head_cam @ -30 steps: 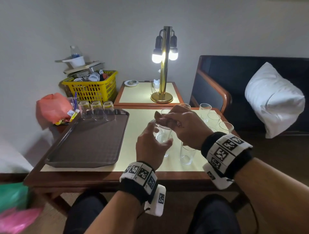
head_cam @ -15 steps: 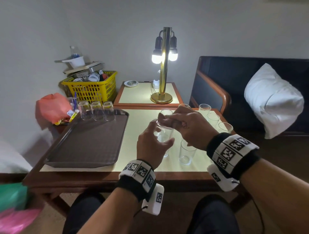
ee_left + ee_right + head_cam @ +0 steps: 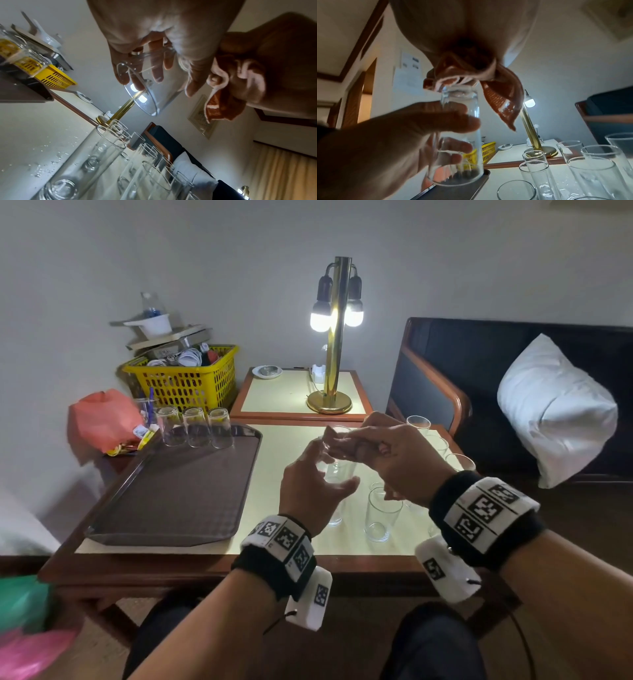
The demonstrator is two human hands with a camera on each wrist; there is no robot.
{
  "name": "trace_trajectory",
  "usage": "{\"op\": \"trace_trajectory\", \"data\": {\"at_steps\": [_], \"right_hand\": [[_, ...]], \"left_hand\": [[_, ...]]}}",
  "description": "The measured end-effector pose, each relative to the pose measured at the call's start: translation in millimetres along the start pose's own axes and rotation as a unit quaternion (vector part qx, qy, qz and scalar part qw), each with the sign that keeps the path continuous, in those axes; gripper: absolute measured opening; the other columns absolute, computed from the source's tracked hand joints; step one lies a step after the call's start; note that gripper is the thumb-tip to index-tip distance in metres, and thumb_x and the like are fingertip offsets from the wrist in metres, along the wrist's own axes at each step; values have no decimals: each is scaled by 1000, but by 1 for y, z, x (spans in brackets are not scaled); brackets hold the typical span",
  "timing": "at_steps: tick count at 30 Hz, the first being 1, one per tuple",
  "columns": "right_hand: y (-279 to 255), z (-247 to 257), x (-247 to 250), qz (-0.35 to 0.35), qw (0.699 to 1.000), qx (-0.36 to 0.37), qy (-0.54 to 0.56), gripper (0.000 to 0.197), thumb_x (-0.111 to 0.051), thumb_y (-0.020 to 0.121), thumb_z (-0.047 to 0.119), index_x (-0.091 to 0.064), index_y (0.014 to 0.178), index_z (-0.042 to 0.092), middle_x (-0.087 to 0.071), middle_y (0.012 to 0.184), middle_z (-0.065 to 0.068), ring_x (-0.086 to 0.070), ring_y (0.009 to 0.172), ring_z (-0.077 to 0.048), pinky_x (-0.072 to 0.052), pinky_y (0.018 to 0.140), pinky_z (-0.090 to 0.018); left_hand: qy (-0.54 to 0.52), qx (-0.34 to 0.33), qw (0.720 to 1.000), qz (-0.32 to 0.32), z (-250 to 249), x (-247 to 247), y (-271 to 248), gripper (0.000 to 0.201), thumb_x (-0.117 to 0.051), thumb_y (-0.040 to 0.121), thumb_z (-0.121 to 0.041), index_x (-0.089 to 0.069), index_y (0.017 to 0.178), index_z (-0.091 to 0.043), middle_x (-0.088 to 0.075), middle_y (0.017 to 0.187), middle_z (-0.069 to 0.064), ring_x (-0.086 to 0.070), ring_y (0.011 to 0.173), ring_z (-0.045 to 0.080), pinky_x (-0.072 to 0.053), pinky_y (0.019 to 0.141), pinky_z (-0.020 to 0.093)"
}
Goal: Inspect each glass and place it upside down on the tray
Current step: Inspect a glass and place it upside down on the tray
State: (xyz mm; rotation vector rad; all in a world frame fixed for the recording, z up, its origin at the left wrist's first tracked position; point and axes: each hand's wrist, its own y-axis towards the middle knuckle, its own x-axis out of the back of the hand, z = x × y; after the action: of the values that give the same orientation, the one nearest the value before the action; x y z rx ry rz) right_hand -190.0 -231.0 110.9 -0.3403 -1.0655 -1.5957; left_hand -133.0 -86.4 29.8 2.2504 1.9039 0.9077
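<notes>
the brown tray (image 3: 164,501) keeps its three upturned glasses (image 3: 195,428) along its far edge, while our hands have lifted a little since a second ago. our left hand (image 3: 310,494) wraps the glass (image 3: 337,470) above the table (image 3: 274,460) – our right hand (image 3: 394,453) pinches its rim. only the wrist views show the orange cloth (image 3: 503,102) bunched in our right fingers, at the rim.

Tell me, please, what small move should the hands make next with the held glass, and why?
Probably carry it over to the tray. The left hand already holds the glass mouth-down, the right hand presses a cloth on its base, and three glasses stand inverted there.
</notes>
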Motion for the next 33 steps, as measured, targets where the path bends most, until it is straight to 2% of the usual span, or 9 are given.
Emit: {"op": "trace_trajectory", "data": {"at_steps": [3,6,11,15,19,20,25,29,33], "right_hand": [[3,0,-3,-13,999,-4,-37,24,-66,96,17,-75,118,16,-55,92,16,-55,90,-9,-49,79,-21],[2,4,-10,-16,1000,7,-14,23,-66,97,17,-75,118,17,-53,92,21,-55,90,-4,-42,76,-9],[4,2,-7,-12,998,4,-61,22,-65,98,15,-75,118,12,-55,93,12,-52,88,-9,-45,78,-19],[1,5,-9,-28,999,14,-41,24,-66,96,16,-74,119,14,-52,92,17,-54,88,-5,-41,75,-7],[2,-1,-3,-29,997,5,-68,24,-66,97,15,-74,118,12,-56,96,12,-56,95,-15,-52,85,-28],[3,0,-6,-38,997,6,-73,24,-65,97,16,-74,118,12,-56,98,11,-55,96,-16,-51,85,-29],[-1,-3,-12,-43,999,-3,-25,23,-67,96,13,-74,118,12,-58,95,13,-57,91,-5,-44,76,-7],[2,-4,-16,-55,997,-1,-62,22,-65,97,14,-74,116,9,-57,98,11,-54,94,-11,-51,83,-24],[-1,-7,-15,-49,997,13,-55,22,-66,96,15,-74,116,9,-59,101,9,-57,99,-16,-53,84,-29]], "left_hand": [[5,0,1000,10,-3,-5,-2,69,-92,74,-35,-60,133,-18,-73,114,-4,-69,98,14,-61,88,40],[-12,9,1000,3,-2,-5,1,68,-93,73,-34,-62,131,-17,-73,114,-3,-69,100,13,-61,89,40],[-4,9,1000,12,0,-6,-2,68,-93,73,-35,-61,131,-18,-73,114,-4,-69,100,15,-61,89,40],[-9,2,1000,15,-2,-5,8,67,-92,75,-35,-62,132,-17,-73,117,-3,-70,101,15,-61,91,40],[6,-5,1000,23,1,-4,9,68,-91,74,-39,-60,132,-20,-72,112,-7,-69,94,11,-62,84,39],[2,-3,1000,24,0,-5,9,68,-92,74,-38,-60,131,-19,-72,112,-7,-69,96,12,-62,85,39],[12,6,1000,21,7,2,12,71,-92,74,-38,-61,134,-18,-73,116,-5,-69,99,13,-62,88,40],[17,8,999,33,1,-2,9,70,-92,75,-38,-61,133,-16,-73,115,-5,-70,99,15,-61,90,42],[17,8,999,32,5,1,13,69,-92,74,-38,-61,133,-18,-73,112,-7,-69,97,13,-61,89,40]]}}
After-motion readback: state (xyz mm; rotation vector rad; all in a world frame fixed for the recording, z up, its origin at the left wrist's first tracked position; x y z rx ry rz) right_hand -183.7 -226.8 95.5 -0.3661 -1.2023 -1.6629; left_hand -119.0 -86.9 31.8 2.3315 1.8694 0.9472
